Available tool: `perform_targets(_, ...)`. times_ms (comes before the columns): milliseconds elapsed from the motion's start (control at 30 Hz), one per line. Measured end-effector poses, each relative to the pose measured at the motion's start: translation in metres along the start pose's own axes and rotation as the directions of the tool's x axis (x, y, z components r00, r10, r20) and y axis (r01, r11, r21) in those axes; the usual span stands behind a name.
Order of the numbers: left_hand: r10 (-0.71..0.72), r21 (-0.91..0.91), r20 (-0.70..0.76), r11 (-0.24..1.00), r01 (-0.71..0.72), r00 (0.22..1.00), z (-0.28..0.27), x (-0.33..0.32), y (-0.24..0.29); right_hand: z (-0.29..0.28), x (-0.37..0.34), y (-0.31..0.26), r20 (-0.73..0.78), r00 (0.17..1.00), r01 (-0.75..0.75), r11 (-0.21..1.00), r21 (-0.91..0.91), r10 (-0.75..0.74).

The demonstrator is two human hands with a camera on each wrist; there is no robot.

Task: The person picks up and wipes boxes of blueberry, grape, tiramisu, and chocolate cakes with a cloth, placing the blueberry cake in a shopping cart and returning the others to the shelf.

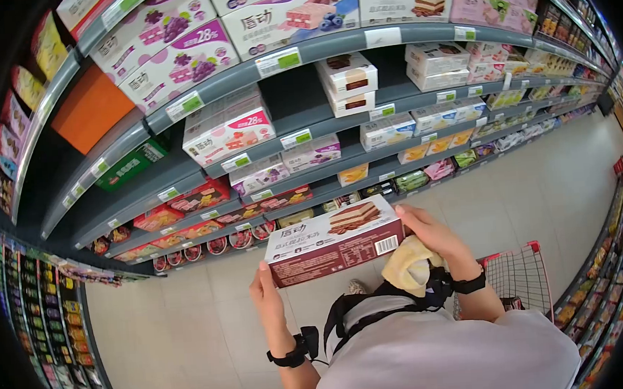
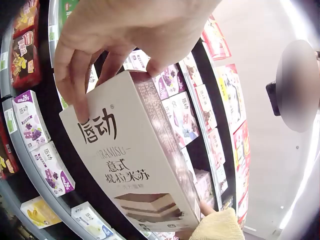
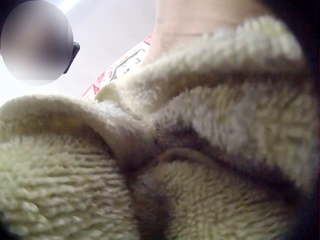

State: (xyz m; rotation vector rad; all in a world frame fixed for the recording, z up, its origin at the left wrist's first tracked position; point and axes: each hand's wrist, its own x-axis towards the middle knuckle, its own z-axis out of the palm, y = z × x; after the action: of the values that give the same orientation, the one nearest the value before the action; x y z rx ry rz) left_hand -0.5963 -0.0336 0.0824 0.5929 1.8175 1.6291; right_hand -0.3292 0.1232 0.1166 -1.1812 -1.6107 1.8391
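the left hand (image 1: 266, 297) pinches the left end of a white-and-brown cake box (image 1: 336, 239), thumb on its brown side and fingers bent over the white face, as the left wrist view shows. the right hand (image 1: 429, 231) grips the box's other end. the box is in the middle of the head view, tilted, its right end higher in the frame, its white face up and its brown side with the barcode towards the person.

at the upper left of the head view an orange panel (image 1: 92, 108) stands on a shelf; below it lies a green box (image 1: 133, 165). grape-printed boxes (image 1: 176, 76) fill the shelf to the right of the panel. at top centre, on a lower shelf, stand small white-and-brown boxes (image 1: 351, 78). a pale yellow cloth (image 1: 407, 267) hangs just below the right hand, and its folds fill most of the right wrist view. at the lower right is a red-rimmed wire cart (image 1: 516, 276), and along the right edge runs another packed shelf (image 1: 602, 276).
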Motion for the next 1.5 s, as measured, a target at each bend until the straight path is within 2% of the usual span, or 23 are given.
perform_targets(100, -0.010, 0.100, 0.029, 0.995, 0.007, 1.000, -0.003, 0.004, 0.005, 0.000, 0.000, 0.004, -0.004, 1.000, 0.023, 0.999, -0.022, -0.023)
perform_targets(233, 0.026, 0.062, 0.033, 0.998, -0.028, 0.999, 0.004, 0.009, 0.008, -0.001, -0.004, 0.007, 0.014, 1.000, 0.024, 0.991, 0.135, -0.026)
perform_targets(367, -0.005, 0.079, 0.090, 0.997, -0.002, 0.996, 0.003, 0.015, 0.003, -0.005, -0.011, 0.004, -0.044, 0.999, 0.006, 0.989, 0.147, 0.000)
perform_targets(467, 0.010, 0.051, 0.124, 0.999, -0.017, 0.992, 0.008, 0.019, 0.004, -0.011, -0.013, 0.005, -0.035, 0.999, -0.010, 0.972, 0.236, 0.019)
perform_targets(533, 0.040, -0.008, 0.160, 0.999, -0.039, 0.986, 0.015, 0.017, 0.012, -0.015, -0.012, 0.010, -0.027, 0.999, 0.041, 0.966, 0.254, -0.035)
perform_targets(567, 0.069, -0.070, 0.186, 0.996, -0.056, 0.980, 0.019, 0.017, 0.015, -0.016, -0.013, 0.009, -0.042, 0.998, 0.045, 0.966, 0.256, -0.036)
perform_targets(733, 0.113, -0.096, 0.259, 0.991, -0.091, 0.959, 0.023, 0.027, 0.015, -0.021, -0.015, 0.011, -0.043, 0.996, 0.083, 0.977, 0.195, -0.076)
perform_targets(867, 0.144, -0.129, 0.273, 0.985, -0.112, 0.951, 0.030, 0.030, 0.015, -0.025, -0.017, 0.009, -0.061, 0.992, 0.119, 0.968, 0.222, -0.108)
perform_targets(933, 0.175, -0.142, 0.316, 0.981, -0.136, 0.933, 0.036, 0.029, 0.021, -0.032, -0.016, 0.015, -0.034, 0.995, 0.099, 0.987, 0.129, -0.095)
perform_targets(1000, 0.211, -0.157, 0.352, 0.974, -0.165, 0.912, 0.046, 0.031, 0.024, -0.036, -0.020, 0.011, -0.091, 0.992, 0.104, 0.985, 0.136, -0.092)
perform_targets(1067, 0.197, -0.258, 0.417, 0.962, -0.093, 0.887, 0.058, 0.034, 0.022, -0.043, -0.021, 0.009, -0.150, 0.985, 0.112, 0.983, 0.145, -0.090)
perform_targets(1133, 0.186, -0.250, 0.440, 0.965, -0.079, 0.878, 0.075, 0.037, 0.022, -0.055, -0.020, 0.011, -0.204, 0.973, -0.042, 0.957, 0.287, 0.104)
perform_targets(1267, 0.167, -0.230, 0.481, 0.971, -0.060, 0.861, 0.111, 0.044, 0.025, -0.091, -0.010, 0.021, -0.157, 0.983, -0.050, 0.962, 0.267, 0.095)
perform_targets(1333, 0.158, -0.216, 0.483, 0.975, -0.058, 0.861, 0.129, 0.046, 0.027, -0.111, -0.003, 0.032, -0.181, 0.981, -0.021, 0.968, 0.251, 0.068)
perform_targets(1400, 0.153, -0.232, 0.542, 0.972, -0.028, 0.827, 0.150, 0.051, 0.030, -0.129, 0.006, 0.029, -0.205, 0.978, 0.007, 0.974, 0.228, 0.041)
perform_targets(1500, 0.156, -0.192, 0.533, 0.980, -0.061, 0.831, 0.184, 0.057, 0.036, -0.158, 0.019, 0.018, -0.245, 0.970, 0.055, 0.971, 0.233, 0.003)
